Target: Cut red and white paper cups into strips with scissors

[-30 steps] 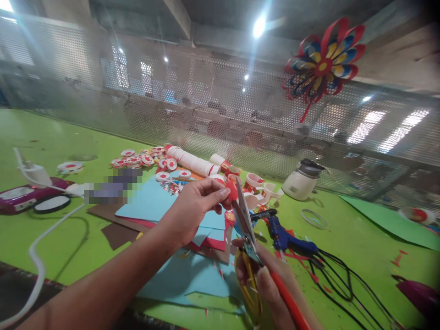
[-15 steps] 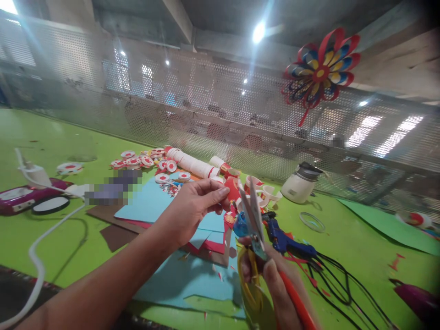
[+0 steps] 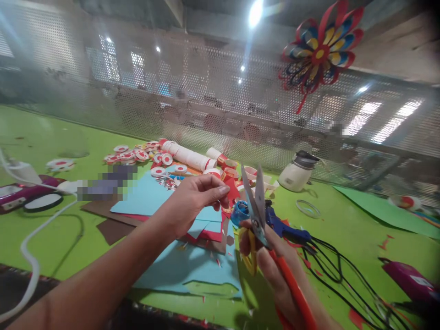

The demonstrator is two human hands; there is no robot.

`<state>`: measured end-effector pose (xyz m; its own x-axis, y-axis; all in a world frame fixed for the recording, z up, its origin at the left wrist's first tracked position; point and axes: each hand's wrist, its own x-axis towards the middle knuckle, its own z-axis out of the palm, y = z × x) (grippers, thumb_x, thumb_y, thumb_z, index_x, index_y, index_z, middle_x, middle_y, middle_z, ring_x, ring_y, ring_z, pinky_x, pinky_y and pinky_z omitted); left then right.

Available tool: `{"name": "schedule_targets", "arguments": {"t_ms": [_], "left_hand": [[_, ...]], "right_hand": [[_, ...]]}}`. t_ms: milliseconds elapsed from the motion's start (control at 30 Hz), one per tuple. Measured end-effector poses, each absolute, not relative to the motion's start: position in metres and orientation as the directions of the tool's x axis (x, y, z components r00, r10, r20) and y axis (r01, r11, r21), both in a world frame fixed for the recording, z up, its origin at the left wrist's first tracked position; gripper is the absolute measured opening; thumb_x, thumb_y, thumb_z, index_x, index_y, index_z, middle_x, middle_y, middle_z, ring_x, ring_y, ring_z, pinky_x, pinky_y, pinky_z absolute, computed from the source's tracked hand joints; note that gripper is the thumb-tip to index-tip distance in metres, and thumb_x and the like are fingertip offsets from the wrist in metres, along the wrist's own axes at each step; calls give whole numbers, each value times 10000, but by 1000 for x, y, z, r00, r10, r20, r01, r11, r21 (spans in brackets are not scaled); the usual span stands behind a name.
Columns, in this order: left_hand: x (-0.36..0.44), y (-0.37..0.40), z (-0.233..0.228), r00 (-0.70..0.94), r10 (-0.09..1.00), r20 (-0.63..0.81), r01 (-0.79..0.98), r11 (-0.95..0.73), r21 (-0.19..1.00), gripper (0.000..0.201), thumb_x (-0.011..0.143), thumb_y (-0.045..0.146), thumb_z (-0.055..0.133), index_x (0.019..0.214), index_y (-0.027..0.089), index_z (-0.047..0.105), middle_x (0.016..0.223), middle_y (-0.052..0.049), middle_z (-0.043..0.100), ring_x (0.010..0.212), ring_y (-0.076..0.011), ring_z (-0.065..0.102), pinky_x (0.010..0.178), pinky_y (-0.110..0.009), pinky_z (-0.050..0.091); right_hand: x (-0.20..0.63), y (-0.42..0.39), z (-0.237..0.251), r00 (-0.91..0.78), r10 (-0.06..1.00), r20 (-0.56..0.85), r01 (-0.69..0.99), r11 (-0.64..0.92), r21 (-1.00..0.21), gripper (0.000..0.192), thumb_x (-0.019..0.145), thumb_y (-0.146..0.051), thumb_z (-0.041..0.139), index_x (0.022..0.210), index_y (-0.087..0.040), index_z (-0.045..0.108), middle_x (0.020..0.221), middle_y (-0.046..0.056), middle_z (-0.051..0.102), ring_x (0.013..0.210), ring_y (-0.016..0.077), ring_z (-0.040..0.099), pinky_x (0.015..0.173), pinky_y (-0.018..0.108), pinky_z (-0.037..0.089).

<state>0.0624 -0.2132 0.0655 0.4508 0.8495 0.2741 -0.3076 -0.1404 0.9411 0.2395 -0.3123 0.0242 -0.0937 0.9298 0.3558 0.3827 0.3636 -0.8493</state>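
My left hand (image 3: 194,199) is closed in a pinch, with a small piece of red paper (image 3: 233,191) at the fingertips. In my right hand (image 3: 282,270) is a pair of scissors (image 3: 256,219) with one red and one yellow handle. Their blades point up and away, a little apart, just right of the red paper. Beneath my left hand lie sheets of light blue paper (image 3: 137,195), with red and brown sheets under them. Behind the scissors sits a roll of blue tape (image 3: 239,211).
A blue glue gun (image 3: 292,233) with black cords lies right of the scissors. White-and-red paper discs (image 3: 127,156) and a long white roll (image 3: 187,156) are farther back. A white jug (image 3: 297,172) stands at the mesh panel. A paper flower (image 3: 320,55) hangs above.
The scissors have turned slightly and my right hand has come up a little. My left hand keeps its pinch on the red paper. The whole view has shifted slightly.
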Motion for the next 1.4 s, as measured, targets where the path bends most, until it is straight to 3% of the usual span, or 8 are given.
{"name": "schedule_targets", "arguments": {"t_ms": [400, 600, 767, 933, 1033, 1233, 1400], "left_hand": [[60, -215, 68, 425, 855, 297, -331, -158, 930, 139, 775, 229, 638, 683, 132, 600, 626, -8, 606, 605, -97, 537, 569, -229, 391], [59, -214, 68, 457, 848, 268, -367, -95, 925, 142, 770, 224, 651, 679, 125, 608, 618, -6, 616, 587, -84, 548, 564, -212, 393], [63, -216, 59, 724, 675, 138, -358, 197, 913, 97, 764, 190, 657, 702, 124, 621, 608, -5, 633, 557, -74, 579, 569, -198, 410], [75, -224, 45, 896, 443, -22, -160, 368, 916, 87, 767, 195, 655, 733, 116, 639, 613, -32, 655, 544, -95, 604, 521, -196, 404], [80, -226, 40, 919, 392, -47, -120, 391, 912, 88, 760, 190, 660, 731, 110, 639, 619, -38, 659, 551, -103, 611, 504, -196, 393], [83, -226, 38, 933, 354, -62, -108, 439, 892, 126, 715, 192, 694, 690, 103, 610, 587, -38, 650, 521, -112, 602, 484, -205, 373], [86, -229, 33, 954, 291, -72, -74, 461, 884, 138, 705, 214, 703, 708, 112, 611, 593, -28, 639, 500, -105, 578, 470, -218, 361]], "right_hand": [[232, -311, 18, -88, 948, 305, 349, 316, -882, 470, 849, -599, 426, 1099, -219, 545, 701, -11, 508, 601, 144, 447, 532, 269, 343], [236, -311, 19, -10, 955, 295, 336, 281, -899, 411, 862, -545, 463, 1067, -204, 570, 712, 5, 544, 629, 153, 494, 564, 280, 399], [246, -311, 28, 158, 913, 377, 250, 332, -910, 265, 846, -334, 602, 1099, -256, 583, 799, 6, 609, 687, 141, 562, 577, 240, 472], [249, -313, 36, 117, 849, 515, 126, 502, -856, 381, 833, -164, 607, 1194, -271, 549, 946, 27, 649, 868, 178, 626, 778, 309, 515], [249, -313, 40, 48, 820, 570, 134, 560, -818, 441, 808, -107, 617, 1213, -263, 539, 982, 36, 638, 928, 199, 616, 857, 361, 482], [256, -312, 41, -135, 808, 573, 90, 586, -805, 453, 806, -54, 578, 1212, -250, 537, 1005, 44, 627, 958, 214, 593, 854, 386, 482], [255, -313, 41, -163, 801, 576, 61, 591, -805, 455, 811, -34, 572, 1182, -297, 554, 942, 7, 607, 922, 178, 601, 784, 315, 495]]}}
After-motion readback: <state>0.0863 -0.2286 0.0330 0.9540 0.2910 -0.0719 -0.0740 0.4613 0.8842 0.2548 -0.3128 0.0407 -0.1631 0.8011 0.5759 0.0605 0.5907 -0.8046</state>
